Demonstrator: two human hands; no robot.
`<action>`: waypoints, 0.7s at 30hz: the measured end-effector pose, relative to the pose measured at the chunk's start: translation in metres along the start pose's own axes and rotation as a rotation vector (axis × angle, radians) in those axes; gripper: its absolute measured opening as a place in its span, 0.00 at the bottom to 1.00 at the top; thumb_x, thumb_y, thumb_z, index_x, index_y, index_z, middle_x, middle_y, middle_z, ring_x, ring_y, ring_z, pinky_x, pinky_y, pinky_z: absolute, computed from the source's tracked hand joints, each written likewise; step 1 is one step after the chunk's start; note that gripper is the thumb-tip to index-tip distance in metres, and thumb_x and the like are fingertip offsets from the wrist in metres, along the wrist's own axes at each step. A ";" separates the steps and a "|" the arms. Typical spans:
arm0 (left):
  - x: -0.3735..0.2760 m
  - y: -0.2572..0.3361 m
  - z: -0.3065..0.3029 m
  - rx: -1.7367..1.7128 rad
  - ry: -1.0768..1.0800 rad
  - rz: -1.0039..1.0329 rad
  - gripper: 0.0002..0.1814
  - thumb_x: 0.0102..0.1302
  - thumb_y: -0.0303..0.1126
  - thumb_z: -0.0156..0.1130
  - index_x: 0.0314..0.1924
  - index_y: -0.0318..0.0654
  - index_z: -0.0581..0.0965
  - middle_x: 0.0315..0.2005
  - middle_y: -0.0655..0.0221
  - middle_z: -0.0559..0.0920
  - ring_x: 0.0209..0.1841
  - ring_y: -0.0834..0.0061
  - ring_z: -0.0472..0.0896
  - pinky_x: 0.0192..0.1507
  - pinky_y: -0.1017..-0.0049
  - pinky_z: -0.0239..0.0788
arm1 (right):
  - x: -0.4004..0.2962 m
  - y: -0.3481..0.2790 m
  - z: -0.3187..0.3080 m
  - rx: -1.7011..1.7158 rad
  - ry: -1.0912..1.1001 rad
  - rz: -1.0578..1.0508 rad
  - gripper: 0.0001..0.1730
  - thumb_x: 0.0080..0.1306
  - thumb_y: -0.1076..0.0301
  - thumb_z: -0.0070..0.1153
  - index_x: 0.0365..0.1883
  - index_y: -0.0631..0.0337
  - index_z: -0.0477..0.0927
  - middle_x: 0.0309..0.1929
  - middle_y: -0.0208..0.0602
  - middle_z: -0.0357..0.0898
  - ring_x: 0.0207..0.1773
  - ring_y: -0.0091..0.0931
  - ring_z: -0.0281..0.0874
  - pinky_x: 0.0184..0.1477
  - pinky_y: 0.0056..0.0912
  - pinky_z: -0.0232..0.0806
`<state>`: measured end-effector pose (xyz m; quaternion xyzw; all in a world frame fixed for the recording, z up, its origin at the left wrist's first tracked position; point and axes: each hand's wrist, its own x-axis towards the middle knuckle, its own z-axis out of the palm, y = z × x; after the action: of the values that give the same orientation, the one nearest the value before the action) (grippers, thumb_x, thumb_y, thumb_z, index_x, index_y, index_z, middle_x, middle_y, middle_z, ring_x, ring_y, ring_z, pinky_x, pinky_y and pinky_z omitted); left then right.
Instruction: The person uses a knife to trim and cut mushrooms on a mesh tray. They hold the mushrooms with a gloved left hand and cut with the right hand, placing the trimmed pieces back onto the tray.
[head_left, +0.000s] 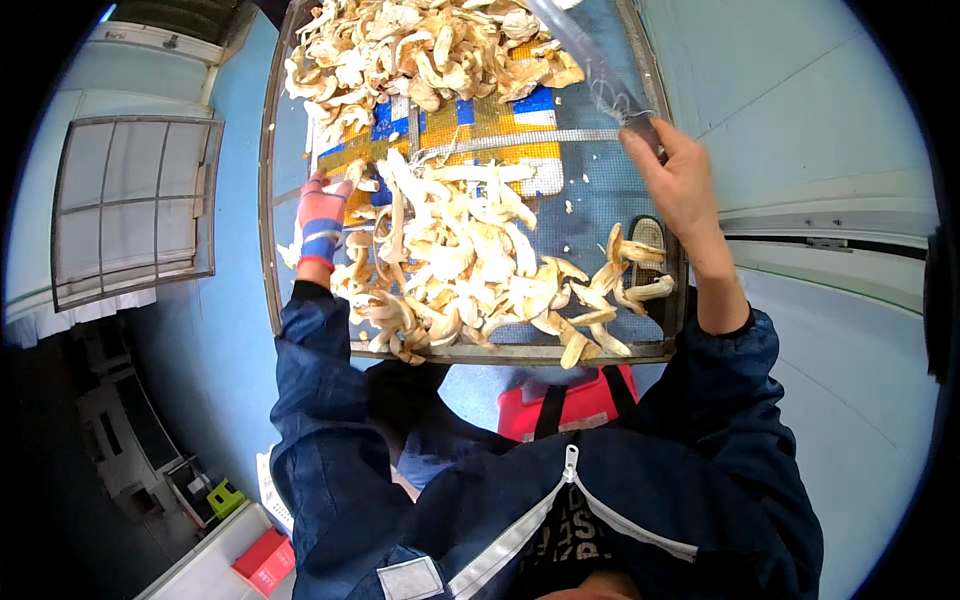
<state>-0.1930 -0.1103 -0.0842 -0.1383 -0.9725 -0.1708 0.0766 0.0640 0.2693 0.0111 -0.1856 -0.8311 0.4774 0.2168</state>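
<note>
My left hand (321, 217), in a pink and blue striped glove, reaches over the left side of a framed mesh screen (600, 172). Its fingers are apart, beside a small mushroom piece (361, 177); whether they touch it is unclear. My bare right hand (679, 180) grips the dark handle of a long flat grey tool (581, 56), which slants up and left over the screen, with loose pale threads near the handle. Between my hands lies a loose pile of pale, dried-looking mushrooms (457, 255). Some stray pieces (619, 274) lie toward the right front corner.
A larger mushroom heap (420, 56) covers the far end of the screen. Yellow, blue and white sheeting (480, 120) shows through the mesh. Beneath the near edge sits a red object with black straps (568, 405). A barred window frame (135, 210) is at left, a pale wall (780, 90) at right.
</note>
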 end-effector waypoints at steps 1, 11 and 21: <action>0.007 0.008 0.010 -0.012 -0.158 -0.245 0.36 0.48 0.51 0.70 0.50 0.29 0.75 0.37 0.58 0.83 0.39 0.68 0.82 0.42 0.74 0.72 | -0.001 0.001 0.003 0.015 0.003 -0.019 0.17 0.63 0.59 0.55 0.31 0.68 0.77 0.17 0.38 0.72 0.19 0.20 0.64 0.23 0.29 0.58; -0.016 0.075 -0.004 -1.111 -0.167 -0.391 0.23 0.58 0.26 0.62 0.54 0.33 0.70 0.39 0.60 0.80 0.39 0.68 0.82 0.35 0.75 0.76 | -0.013 -0.005 0.027 0.051 -0.176 0.034 0.16 0.61 0.59 0.56 0.31 0.67 0.78 0.19 0.45 0.74 0.19 0.32 0.70 0.24 0.32 0.62; -0.093 0.136 0.009 -0.806 -0.098 -0.097 0.14 0.60 0.27 0.60 0.46 0.35 0.78 0.35 0.66 0.82 0.37 0.78 0.79 0.41 0.78 0.71 | -0.015 -0.005 0.030 0.012 -0.162 0.077 0.18 0.60 0.57 0.54 0.31 0.67 0.76 0.18 0.48 0.73 0.22 0.36 0.74 0.26 0.38 0.64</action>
<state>-0.0652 -0.0072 -0.0692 -0.1194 -0.8356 -0.5348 -0.0384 0.0601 0.2379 -0.0004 -0.1770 -0.8353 0.5038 0.1313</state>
